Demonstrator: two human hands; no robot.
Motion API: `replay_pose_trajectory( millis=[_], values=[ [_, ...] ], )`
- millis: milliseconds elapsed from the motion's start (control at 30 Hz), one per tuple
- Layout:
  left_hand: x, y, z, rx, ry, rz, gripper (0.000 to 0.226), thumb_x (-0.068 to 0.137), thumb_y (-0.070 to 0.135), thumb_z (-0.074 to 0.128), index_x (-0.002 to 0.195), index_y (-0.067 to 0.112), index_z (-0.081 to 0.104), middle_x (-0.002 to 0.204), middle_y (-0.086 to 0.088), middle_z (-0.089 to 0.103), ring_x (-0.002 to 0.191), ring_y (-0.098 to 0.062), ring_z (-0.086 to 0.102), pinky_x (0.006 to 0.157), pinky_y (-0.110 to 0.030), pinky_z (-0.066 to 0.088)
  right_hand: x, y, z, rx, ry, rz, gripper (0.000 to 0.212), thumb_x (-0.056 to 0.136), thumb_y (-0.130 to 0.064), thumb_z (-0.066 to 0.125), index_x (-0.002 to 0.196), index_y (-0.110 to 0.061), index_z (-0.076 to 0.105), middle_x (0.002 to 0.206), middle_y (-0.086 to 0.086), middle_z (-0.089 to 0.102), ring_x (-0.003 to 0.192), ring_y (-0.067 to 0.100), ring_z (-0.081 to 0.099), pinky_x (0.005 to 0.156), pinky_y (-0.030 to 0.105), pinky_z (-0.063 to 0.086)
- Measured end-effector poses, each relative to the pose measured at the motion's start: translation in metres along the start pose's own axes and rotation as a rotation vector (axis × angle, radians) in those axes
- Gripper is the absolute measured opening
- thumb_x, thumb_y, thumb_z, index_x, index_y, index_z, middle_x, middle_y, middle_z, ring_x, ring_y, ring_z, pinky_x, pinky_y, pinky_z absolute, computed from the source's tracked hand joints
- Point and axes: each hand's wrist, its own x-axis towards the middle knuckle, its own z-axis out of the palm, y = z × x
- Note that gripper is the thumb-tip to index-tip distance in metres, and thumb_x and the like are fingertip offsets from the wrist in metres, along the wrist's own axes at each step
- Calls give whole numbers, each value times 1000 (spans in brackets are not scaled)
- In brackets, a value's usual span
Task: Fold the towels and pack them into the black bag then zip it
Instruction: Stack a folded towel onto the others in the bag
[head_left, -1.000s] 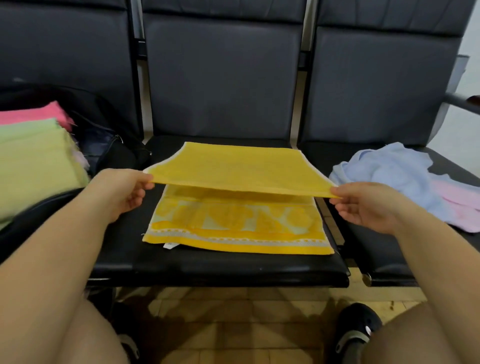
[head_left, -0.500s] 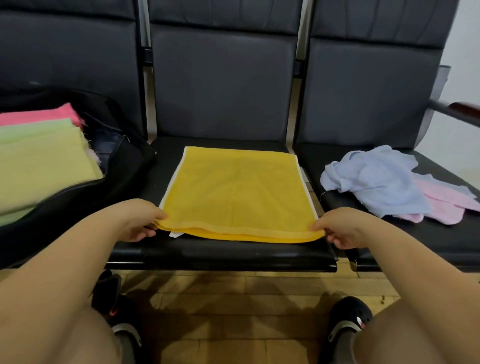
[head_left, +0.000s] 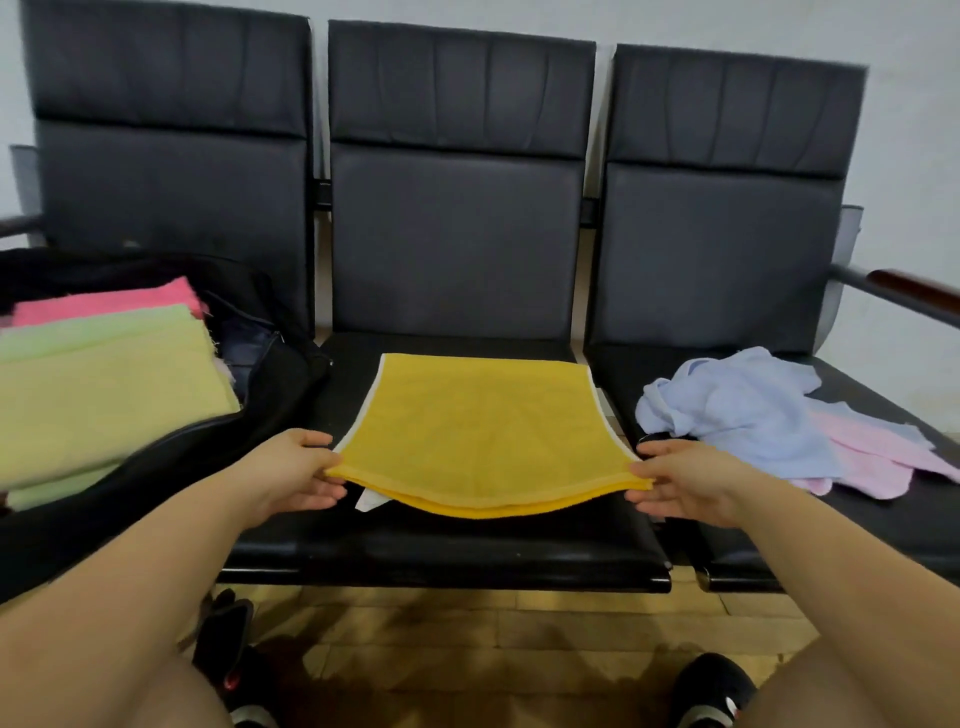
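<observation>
Towels filled the scene you faced. At far left the black bag (head_left: 171, 467) lay open on the left seat, holding three folded towels: a pink towel (head_left: 104, 304), a green towel (head_left: 98, 330) and a pale yellow towel (head_left: 104, 395) on top. Your left hand (head_left: 291, 475) pinched the near left corner of the yellow towel (head_left: 483, 421), thumb on top, fingers beneath. That one towel lay folded double on the middle seat (head_left: 447, 545), its near edge lifted slightly. Your right hand (head_left: 685, 480) pinched the near right corner likewise. On the right seat, two unfolded towels lay heaped: a light blue towel (head_left: 743, 410) overlapping a pale pink towel (head_left: 872, 452). Nothing blocked the bag's opening.
</observation>
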Motion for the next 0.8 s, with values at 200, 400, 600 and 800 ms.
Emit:
replay_pose_trajectory(
  millis=[200,400,600,800],
  values=[
    [-50,73,-25,-394,-8,323,13,96,13,51,99,15,64,58,2,68,53,-6,66,49,-17,53,-59,-64,-12,232,-23,-292,13,95,-11,53,104,-9,63,75,6,64,56,11,67,53,21,56],
    [-127,159,-60,-718,-21,585,45,93,23,53,54,23,74,59,8,68,58,-1,67,55,-12,53,-139,-145,-23,550,-56,-585,22,95,-14,52,80,-13,67,62,-2,69,56,6,68,52,19,55],
    [-124,173,-65,-724,28,557,11,95,19,53,86,17,59,61,4,70,64,-7,71,55,-19,56,-136,-172,-18,559,-73,-624,9,94,-14,54,90,-14,62,68,2,72,68,14,73,58,28,59],
    [-37,95,-26,-713,68,244,12,97,8,45,88,12,52,54,-5,67,81,-22,65,65,-38,56,-34,-104,-2,453,-10,-383,11,96,-7,48,100,-14,56,68,4,71,65,18,72,67,42,60]
  ],
)
